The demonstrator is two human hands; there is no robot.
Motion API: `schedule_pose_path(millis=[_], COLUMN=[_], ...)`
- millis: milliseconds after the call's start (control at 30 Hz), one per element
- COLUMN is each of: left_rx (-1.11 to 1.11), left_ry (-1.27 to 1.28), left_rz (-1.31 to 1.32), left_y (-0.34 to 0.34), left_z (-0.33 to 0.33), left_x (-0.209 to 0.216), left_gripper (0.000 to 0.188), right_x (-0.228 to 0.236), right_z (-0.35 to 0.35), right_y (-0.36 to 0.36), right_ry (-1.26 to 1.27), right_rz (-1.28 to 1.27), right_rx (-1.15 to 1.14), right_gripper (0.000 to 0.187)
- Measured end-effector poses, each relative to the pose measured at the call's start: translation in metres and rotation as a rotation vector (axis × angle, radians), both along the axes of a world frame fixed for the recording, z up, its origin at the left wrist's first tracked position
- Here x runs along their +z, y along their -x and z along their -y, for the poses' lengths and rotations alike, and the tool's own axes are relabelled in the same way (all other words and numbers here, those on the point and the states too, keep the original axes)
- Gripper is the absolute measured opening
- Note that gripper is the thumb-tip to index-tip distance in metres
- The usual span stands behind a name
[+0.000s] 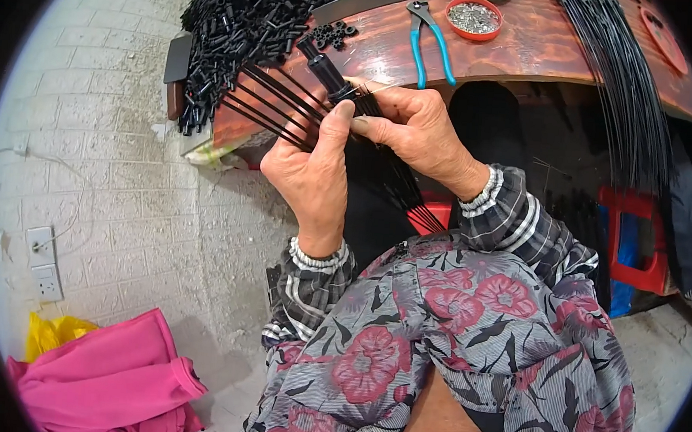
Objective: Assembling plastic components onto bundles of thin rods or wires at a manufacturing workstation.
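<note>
Both hands meet in front of the table's near edge around a black umbrella runner [323, 68], a ridged tube tilted up and to the left. Thin black ribs [270, 104] fan out leftward from its collar, passing between the fingers of my left hand [313, 174], whose thumb presses at the collar. More dark ribs [403, 184] hang down to the right, toward my lap. My right hand [430, 134] pinches with thumb and forefinger at the collar's right side. Any small piece or wire in that pinch is too fine to make out.
Black plastic tubes [238, 31] lie heaped on the wooden table [523, 49], beside small black rings [333, 35]. Blue-handled pliers [428, 43], a red dish [473, 35] of metal bits and a long rib bundle [627, 91] lie rightward. A cleaver [177, 63] borders the heap.
</note>
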State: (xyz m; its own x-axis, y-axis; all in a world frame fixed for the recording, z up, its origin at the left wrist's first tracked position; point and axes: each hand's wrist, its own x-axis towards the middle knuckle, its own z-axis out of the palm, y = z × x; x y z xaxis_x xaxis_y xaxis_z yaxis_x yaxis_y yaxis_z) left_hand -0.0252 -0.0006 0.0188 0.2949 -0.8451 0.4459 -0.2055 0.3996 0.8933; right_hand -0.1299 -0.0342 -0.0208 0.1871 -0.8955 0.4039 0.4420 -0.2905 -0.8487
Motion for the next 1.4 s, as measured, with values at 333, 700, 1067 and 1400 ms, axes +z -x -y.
schedule_pose_path(millis=[333,700,1067,1400], left_rx=[-0.027,-0.162,-0.383,-0.334], left_ry=[0.021,-0.058,-0.197,-0.183], left_rz=[-0.211,-0.51,-0.59,-0.61], left_y=[0.01,-0.001,-0.007,-0.006], left_z=[-0.002,0.015,0.022,0.023], left_x=[0.003,-0.01,-0.011,-0.013], left_gripper=[0.018,0.015,0.016,0.019], right_x=[-0.005,-0.011,-0.016,-0.015], right_z=[-0.008,-0.002,0.012,0.009], right_y=[-0.006,0.002,0.004,0.004], right_ry=[0.144,-0.153,0.032,-0.018], right_rz=[-0.087,-0.148,-0.064,-0.109], right_rx=[-0.134,-0.083,-0.041,-0.108], right_gripper=[0.043,0.023,0.026,0.03])
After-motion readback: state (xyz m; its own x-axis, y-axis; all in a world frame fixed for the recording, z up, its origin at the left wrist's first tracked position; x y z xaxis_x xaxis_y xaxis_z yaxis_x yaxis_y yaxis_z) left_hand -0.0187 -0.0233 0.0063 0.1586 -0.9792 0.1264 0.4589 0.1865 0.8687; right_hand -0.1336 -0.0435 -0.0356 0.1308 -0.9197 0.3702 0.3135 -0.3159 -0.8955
